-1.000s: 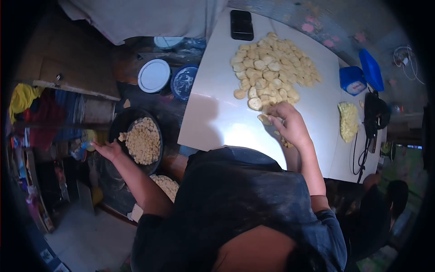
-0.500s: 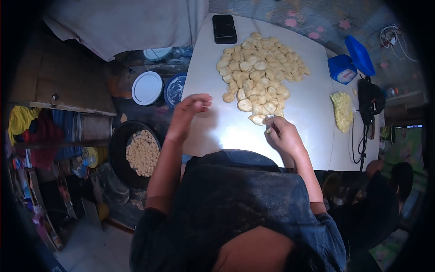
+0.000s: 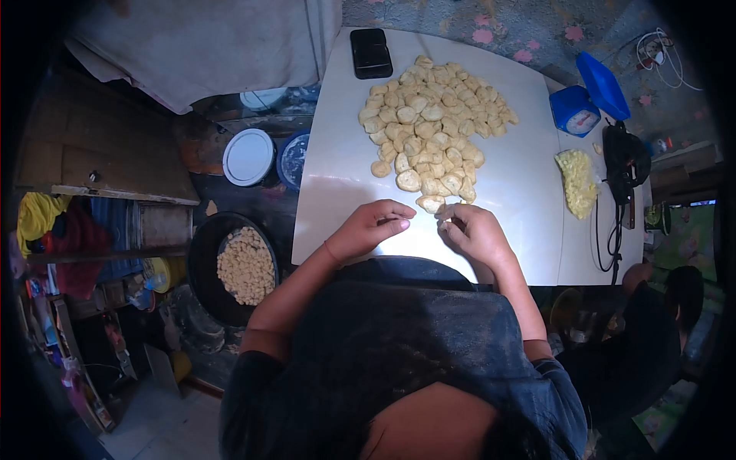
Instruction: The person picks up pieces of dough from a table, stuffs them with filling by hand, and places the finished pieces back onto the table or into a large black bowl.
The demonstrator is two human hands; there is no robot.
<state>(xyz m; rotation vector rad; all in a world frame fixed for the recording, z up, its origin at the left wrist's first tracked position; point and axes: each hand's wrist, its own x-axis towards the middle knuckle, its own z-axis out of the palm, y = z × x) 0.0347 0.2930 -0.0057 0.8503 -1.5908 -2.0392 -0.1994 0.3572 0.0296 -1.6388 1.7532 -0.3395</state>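
Dough rounds [image 3: 436, 123], pale, one heap, on the desk [image 3: 521, 207]. Handling, as judged: light, soft, pliant, probably a little tacky; liable to dent or tear under a hard pinch. Best hold: opposite edges, light fingertips.

Left to right, placed by the heap:

- Black tub [image 3: 202, 280], small pale lumps [image 3: 245, 266] inside: lower left of heap.
- Left hand [image 3: 366, 228]: below heap's left side; forearm slanting inward, fingers loosely bent, thumb apart; nothing seen held.
- End round [image 3: 431, 204]: heap's near tip, between the hands.
- Right hand [image 3: 477, 231]: just below heap's near tip; fingers curled inward towards thumb; whether it grips anything, cannot tell.
- Bag of yellow pieces [image 3: 576, 182]: right of heap.
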